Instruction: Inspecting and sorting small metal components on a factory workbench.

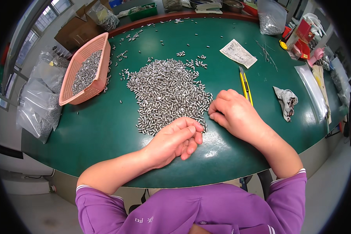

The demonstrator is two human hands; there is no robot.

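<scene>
1. From my remote head view, I log the main pile of small metal pieces [163, 85] at mid-table, loosely heaped on the green table [99, 140]. The pieces are short, silvery and rod-like, with stray ones scattered beyond the far and left edges.
2. Left hand [174, 141]: at the pile's near right corner, palm turned inward. I read it as narrow, with fingers curled and the thumb lying close to the index finger. Cannot tell whether a piece sits within the curl.
3. Right hand [234, 113]: at the pile's right edge, back upward, fingers bent. I note a narrow pose, thumb and index finger near each other. The fingertips are partly hidden from me, so I cannot tell whether they grip a piece.
4. The two hands are near each other but apart, with bare table between them.
5. Left of the pile I see a pink basket [103, 70], tilted in view, containing more such pieces. Just beside it, farther left, stand clear plastic bags [41, 105] of pieces.
6. Right side: a yellow utility knife [246, 87] lies just beyond the right hand. Farther off I record a printed paper [238, 53], thin wires [266, 52], a crumpled stained cloth [286, 102] and a flat clear plastic sleeve [312, 91].
7. Far right corner: another filled bag [270, 21] stands upright.
</scene>
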